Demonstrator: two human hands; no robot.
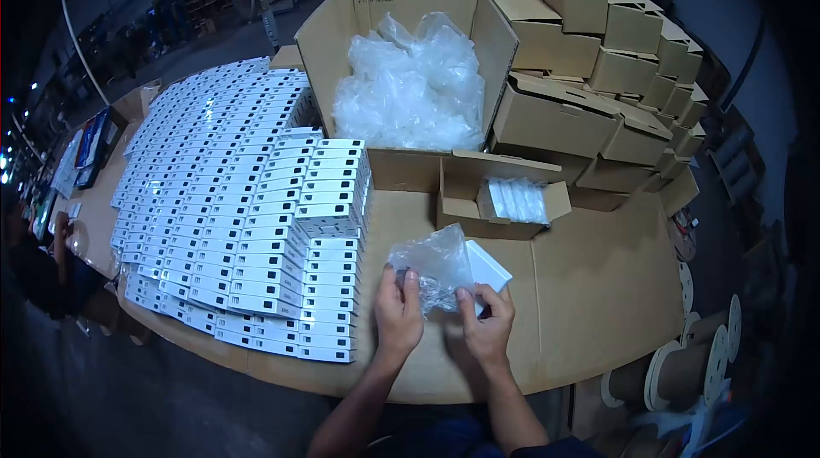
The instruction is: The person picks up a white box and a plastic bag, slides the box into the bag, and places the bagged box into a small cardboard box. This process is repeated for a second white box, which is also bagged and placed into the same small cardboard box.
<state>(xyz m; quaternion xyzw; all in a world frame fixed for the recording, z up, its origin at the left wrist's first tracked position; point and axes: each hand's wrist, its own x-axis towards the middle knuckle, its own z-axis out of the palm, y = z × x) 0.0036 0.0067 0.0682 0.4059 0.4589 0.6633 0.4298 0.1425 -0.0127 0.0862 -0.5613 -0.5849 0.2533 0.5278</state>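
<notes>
My left hand [399,311] pinches the left side of a clear plastic bag [437,257] between thumb and fingers. My right hand [489,321] is closed around a flat white box [487,266], its thumb at the lower right edge of the bag. The white box sits beside and partly behind the bag; I cannot tell whether any of it is inside. Just beyond my hands stands an open cardboard carton [504,229] with several bagged white boxes [515,200] in its right part.
Stacked white boxes [231,193] with dark square openings cover the table's left side. A big open carton [323,57] full of clear plastic bags [410,87] stands at the back. Closed brown cartons [555,116] pile up behind right. Cable spools [688,368] stand below the table's right edge. Another person [51,262] sits far left.
</notes>
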